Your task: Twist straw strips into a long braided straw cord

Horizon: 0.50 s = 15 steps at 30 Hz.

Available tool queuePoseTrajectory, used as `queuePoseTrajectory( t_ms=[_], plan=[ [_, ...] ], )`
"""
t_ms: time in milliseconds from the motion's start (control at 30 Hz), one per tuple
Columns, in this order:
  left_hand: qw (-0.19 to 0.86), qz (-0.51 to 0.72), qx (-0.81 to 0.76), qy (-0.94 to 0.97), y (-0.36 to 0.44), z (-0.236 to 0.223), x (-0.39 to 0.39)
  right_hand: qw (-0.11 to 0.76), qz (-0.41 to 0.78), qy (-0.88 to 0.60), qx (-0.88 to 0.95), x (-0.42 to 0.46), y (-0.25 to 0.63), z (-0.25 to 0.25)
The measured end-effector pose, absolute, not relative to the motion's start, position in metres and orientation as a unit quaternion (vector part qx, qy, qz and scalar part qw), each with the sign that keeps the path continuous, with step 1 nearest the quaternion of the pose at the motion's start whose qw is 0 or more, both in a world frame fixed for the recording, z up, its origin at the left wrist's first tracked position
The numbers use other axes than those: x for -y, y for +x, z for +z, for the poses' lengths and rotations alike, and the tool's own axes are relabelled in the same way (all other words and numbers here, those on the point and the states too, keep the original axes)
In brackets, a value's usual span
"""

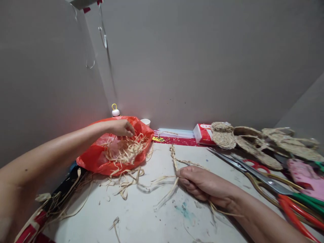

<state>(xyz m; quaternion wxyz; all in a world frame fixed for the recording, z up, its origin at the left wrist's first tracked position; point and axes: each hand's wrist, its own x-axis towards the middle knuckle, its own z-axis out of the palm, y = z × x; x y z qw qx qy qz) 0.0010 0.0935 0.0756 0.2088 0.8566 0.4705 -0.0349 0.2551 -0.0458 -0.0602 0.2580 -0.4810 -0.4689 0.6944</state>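
My left hand (123, 128) reaches over a red plastic bag (88, 157) with a heap of loose raffia strands (126, 150) in it. Its fingers are bent together just above the strands; whether one is pinched between them is hidden. Lower down, my right hand (196, 182) is closed around a braided raffia cord (173, 155). The braid runs up from the fist toward the back of the table, and a thinner twisted length (189, 163) trails to the right. Loose strand ends (168, 189) stick out to the left of the fist, and others hang below it.
Large scissors (268, 182) with coloured handles lie at the right. Behind them are woven straw sandals (222, 136) and a red-and-white box (202, 134). A white cup (145, 122) and a white-capped bottle (115, 112) stand by the back wall. Raffia scraps (124, 189) litter the table.
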Motion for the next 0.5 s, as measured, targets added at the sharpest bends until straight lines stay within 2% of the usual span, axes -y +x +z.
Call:
queuePoseTrajectory(
  t_ms=[100,167,300,500],
  plan=[
    [0.073,0.054,-0.490,0.867,-0.006,0.081,-0.098,0.255,0.694,-0.487,0.465,0.046,0.256,-0.061],
    [0.038,0.097,-0.488,0.867,-0.006,0.087,-0.097,0.251,0.691,-0.493,0.465,0.046,0.255,-0.061],
    [0.061,0.127,-0.468,0.873,0.001,0.088,-0.082,0.247,0.685,-0.497,0.472,0.046,0.254,-0.061],
    [0.089,0.073,-0.354,0.928,0.005,0.062,-0.061,0.237,0.685,-0.503,0.471,0.045,0.256,-0.064]
  ],
)
